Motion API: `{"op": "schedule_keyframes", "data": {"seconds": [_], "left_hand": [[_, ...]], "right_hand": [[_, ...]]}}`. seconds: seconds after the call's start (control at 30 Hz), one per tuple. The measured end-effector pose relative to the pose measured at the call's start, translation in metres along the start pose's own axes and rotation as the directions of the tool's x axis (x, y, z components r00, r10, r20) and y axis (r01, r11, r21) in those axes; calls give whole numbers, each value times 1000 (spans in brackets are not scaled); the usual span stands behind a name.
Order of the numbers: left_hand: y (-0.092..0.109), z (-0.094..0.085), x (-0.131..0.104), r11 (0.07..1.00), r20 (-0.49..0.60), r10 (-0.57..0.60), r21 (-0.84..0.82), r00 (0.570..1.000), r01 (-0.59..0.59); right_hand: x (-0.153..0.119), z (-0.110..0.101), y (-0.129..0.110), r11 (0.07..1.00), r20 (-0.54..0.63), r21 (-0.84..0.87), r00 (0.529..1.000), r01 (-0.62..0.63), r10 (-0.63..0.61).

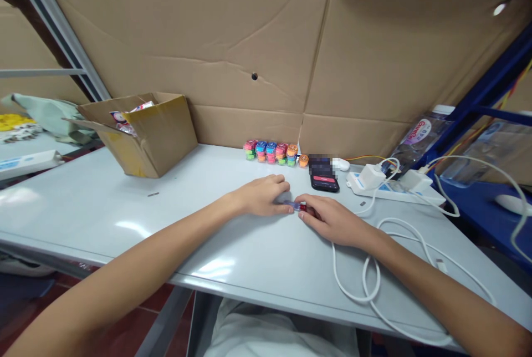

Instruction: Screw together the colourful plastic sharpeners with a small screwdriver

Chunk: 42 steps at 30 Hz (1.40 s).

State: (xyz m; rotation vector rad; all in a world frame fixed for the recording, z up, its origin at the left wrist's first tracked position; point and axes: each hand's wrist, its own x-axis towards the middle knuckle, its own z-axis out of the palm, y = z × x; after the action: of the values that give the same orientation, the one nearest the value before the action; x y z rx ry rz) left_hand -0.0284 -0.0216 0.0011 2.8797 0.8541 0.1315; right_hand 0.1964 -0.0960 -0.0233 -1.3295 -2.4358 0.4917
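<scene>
Near the middle of the table, my left hand (pixel 265 195) and my right hand (pixel 328 217) meet at a small slim object (pixel 296 206). It is clear and purplish on the left and red on the right; its exact kind cannot be made out. My left thumb and curled fingers close around the clear end. At the red end, the thumb and fingers of my right hand pinch it, hiding part of it. Behind the hands stands a row of small colourful stacked pieces (pixel 271 152) in pink, blue, green and orange. A dark phone (pixel 323 173) lies just right of them.
An open cardboard box (pixel 166 132) with packets inside stands at the back left. On the right are a white power strip (pixel 399 190) with plugged-in chargers, a tilted clear bottle (pixel 421 132) and a looped white cable (pixel 369 296) under my right forearm. Cardboard (pixel 199 35) walls the back.
</scene>
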Motion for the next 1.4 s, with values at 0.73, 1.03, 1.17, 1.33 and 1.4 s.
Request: {"op": "schedule_keyframes", "data": {"seconds": [0.73, 1.03, 1.17, 1.33, 1.4], "left_hand": [[0, 3, 97, 956, 81, -293, 20, 953, 292], [19, -15, 45, 967, -8, -240, 82, 971, 240], [18, -13, 19, 978, -157, -210, -13, 965, 210], [10, -5, 9, 968, -134, -102, -242, 986, 68], [10, -6, 6, 958, -72, -32, -286, 997, 10]], "right_hand": [[-6, -19, 2, 982, 105, -150, 985, -117, 134], [-9, -27, 5, 989, 52, -112, 993, -96, 102], [-8, -31, 4, 991, -43, -67, 992, -120, 117], [-5, -27, 3, 986, -98, -31, 982, -166, 162], [-4, -23, 3, 987, -117, -7, 980, -162, 160]]}}
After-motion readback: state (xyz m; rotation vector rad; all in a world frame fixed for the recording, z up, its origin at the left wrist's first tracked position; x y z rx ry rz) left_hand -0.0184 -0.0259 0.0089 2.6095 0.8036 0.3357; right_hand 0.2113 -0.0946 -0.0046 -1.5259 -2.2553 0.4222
